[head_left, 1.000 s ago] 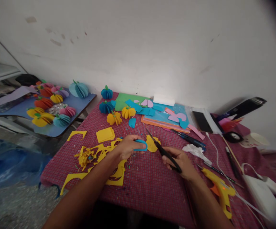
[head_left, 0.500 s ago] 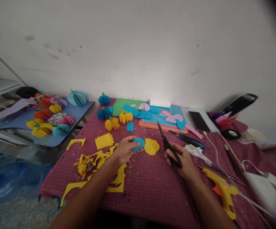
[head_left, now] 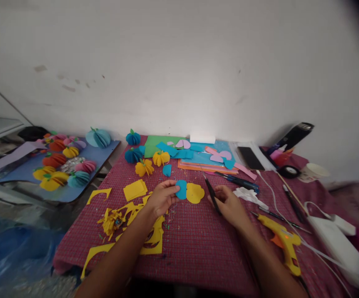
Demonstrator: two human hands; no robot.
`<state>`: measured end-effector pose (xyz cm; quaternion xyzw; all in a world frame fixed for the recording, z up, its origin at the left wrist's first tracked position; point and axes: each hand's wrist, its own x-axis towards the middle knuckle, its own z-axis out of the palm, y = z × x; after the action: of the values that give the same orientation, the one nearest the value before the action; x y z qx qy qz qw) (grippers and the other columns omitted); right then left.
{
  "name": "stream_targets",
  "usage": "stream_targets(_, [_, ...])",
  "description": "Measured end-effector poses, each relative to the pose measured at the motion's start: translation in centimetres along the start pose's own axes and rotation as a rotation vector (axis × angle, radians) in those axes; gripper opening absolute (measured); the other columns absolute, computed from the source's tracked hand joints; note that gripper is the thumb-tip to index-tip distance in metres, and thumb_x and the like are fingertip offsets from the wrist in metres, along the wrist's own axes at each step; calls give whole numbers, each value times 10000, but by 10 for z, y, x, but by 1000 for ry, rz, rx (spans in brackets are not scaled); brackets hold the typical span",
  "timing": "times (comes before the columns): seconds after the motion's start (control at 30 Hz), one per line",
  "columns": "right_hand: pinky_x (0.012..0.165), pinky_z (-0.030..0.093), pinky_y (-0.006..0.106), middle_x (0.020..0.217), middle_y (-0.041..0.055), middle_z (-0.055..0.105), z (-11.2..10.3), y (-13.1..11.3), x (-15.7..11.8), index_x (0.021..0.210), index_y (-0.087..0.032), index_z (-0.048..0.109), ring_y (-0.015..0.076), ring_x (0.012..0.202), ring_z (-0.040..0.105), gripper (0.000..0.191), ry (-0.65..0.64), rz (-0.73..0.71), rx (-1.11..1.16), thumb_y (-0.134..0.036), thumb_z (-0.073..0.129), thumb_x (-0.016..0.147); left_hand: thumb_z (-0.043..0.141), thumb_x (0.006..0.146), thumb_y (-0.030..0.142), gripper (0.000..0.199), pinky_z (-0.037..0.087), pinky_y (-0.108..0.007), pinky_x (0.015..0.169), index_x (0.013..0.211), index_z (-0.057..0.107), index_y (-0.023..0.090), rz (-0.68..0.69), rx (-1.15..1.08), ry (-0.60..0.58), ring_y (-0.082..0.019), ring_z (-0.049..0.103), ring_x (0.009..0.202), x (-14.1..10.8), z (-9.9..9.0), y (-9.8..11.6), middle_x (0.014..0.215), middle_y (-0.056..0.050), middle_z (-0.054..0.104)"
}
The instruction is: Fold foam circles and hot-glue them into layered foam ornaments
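Note:
My left hand (head_left: pixel 161 198) pinches a small blue paper piece (head_left: pixel 181 189) just above the red checked tablecloth (head_left: pixel 195 244). Right beside the blue piece lies a yellow scalloped paper shape (head_left: pixel 195 193). My right hand (head_left: pixel 229 205) grips black scissors (head_left: pixel 211 191), blades closed and pointing away from me toward the coloured sheets. Yellow paper offcuts (head_left: pixel 130 215) lie under and left of my left forearm.
A yellow glue gun (head_left: pixel 283 243) lies right of my right arm, with pens, white cables and a white box (head_left: pixel 337 244) beyond. Coloured paper sheets (head_left: pixel 198 155) and folded paper pumpkins (head_left: pixel 153 159) sit at the back. More pumpkins fill a blue side table (head_left: pixel 83 182) on the left.
The blue piece has turned from folded and flat to upright in my left fingers. The scissors swung from pointing left across the table to pointing away, and their blades closed.

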<state>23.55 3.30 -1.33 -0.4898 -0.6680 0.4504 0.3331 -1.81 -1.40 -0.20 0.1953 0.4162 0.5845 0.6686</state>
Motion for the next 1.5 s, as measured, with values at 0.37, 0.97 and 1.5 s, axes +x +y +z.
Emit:
stream_targets(0.37, [676, 448, 345, 967, 159, 747, -10, -45, -26, 1031, -169, 683, 316, 877, 707, 324, -68, 147, -1151, -412, 523, 888, 894, 600, 307, 404, 543, -273, 558, 832, 596, 161, 68, 48, 18, -152, 664, 595, 2, -3, 1, 724, -19, 701])
stream_targets(0.97, [743, 513, 294, 1027, 62, 745, 31, -56, -40, 1105, -207, 694, 198, 848, 676, 285, 10, -217, -289, -360, 602, 883, 741, 779, 352, 198, 408, -217, 608, 777, 715, 156, 357, 664, -264, -119, 542, 648, -11, 7, -6, 709, -2, 646])
stream_targets(1.5, [633, 389, 251, 719, 15, 679, 53, -50, -60, 718, -203, 653, 160, 670, 592, 213, 99, -244, -320, -253, 553, 899, 652, 873, 311, 148, 441, -253, 755, 855, 730, 186, 465, 916, -464, -169, 587, 788, -21, 13, -11, 821, -28, 676])
